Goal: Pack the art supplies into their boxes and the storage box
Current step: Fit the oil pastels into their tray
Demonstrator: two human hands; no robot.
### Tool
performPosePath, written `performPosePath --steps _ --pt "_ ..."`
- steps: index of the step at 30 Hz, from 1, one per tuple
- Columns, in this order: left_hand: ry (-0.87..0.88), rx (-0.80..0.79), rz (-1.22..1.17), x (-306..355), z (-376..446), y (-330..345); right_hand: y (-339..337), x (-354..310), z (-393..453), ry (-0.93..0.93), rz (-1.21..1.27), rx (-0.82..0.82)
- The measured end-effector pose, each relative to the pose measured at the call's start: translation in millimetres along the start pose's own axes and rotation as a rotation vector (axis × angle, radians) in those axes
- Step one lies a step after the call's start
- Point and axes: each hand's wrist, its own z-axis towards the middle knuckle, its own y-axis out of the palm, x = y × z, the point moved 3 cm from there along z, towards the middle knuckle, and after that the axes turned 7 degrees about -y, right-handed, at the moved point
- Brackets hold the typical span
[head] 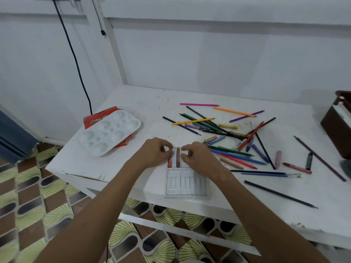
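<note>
A clear plastic crayon tray (187,184) lies at the table's front edge, its near slots showing white. Two brownish-orange crayons (178,157) lie in its far slots. My left hand (155,153) and my right hand (195,156) meet over the tray's far end, fingers curled and pinching at the tray or the crayons; which one I cannot tell. Loose coloured pencils (201,122), pens and crayons (217,139) are scattered over the table to the right.
A white paint palette (109,132) rests on orange boxes (98,115) at the left. A brown storage box (337,122) stands at the right edge. A long dark pencil (280,194) lies near the front edge. The white table (85,164) ends just in front of the tray.
</note>
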Motion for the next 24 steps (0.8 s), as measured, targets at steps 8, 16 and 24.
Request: performPosePath --steps 8,16,24 --pt "0.091 0.073 0.038 49 62 -5 -57 44 22 0.110 -0.035 0.209" --pt "0.160 0.041 0.291 77 120 14 -63 81 64 0.145 -0.251 0.119" --pt "0.156 -0.030 0.431 75 135 24 -48 82 82 0.167 -0.373 -0.020"
